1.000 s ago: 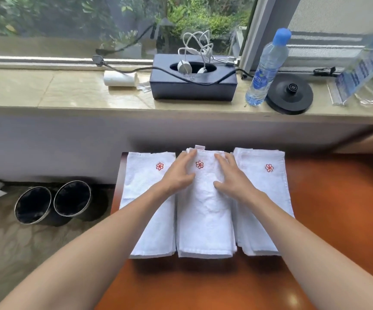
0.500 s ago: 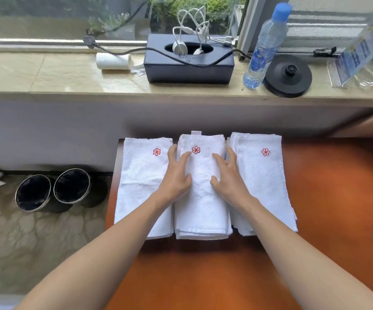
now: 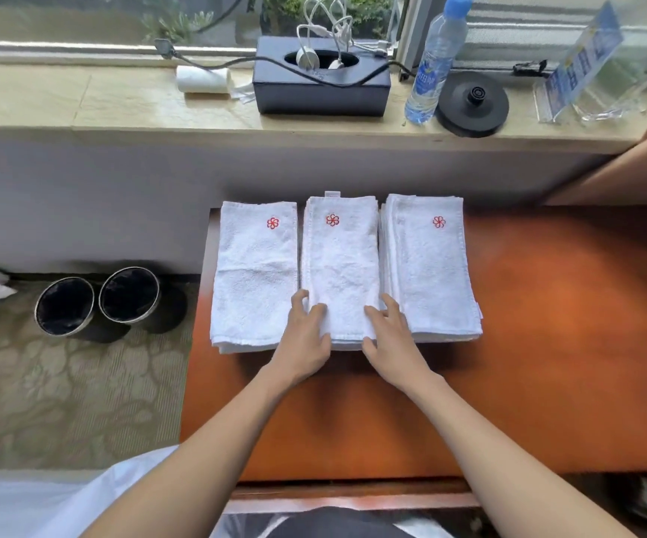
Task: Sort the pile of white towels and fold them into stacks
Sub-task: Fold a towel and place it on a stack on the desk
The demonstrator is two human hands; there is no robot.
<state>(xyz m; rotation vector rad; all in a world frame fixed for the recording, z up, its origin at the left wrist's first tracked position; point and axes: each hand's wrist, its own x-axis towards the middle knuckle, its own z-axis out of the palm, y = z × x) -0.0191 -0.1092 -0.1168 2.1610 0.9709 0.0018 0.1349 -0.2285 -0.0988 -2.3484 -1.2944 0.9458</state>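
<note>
- Middle towel stack (image 3: 339,266) sits near the worktop's (image 3: 547,343) far-left corner.
- Left hand (image 3: 306,337) and right hand (image 3: 389,337): fingers spread, pressing its near end.
- Probably soft, light, floppy terry; grab the folded edges.

The left hand (image 3: 304,335) and right hand (image 3: 389,335) cover the near corners of the middle towel stack (image 3: 339,266), so its front edge shows only between them. The left hand also hides the near right corner of the left towel stack (image 3: 253,273), and the right hand overlaps the near left corner of the right towel stack (image 3: 428,273). How many towels each stack holds cannot be counted. The water bottle (image 3: 432,67) is clipped at its cap by the top edge, and its label is too small to read. Print on the acrylic sign holder (image 3: 586,64) is blurred. The table (image 3: 566,343) runs past the right edge, and a white cloth (image 3: 42,506) is cut by the bottom edge
</note>
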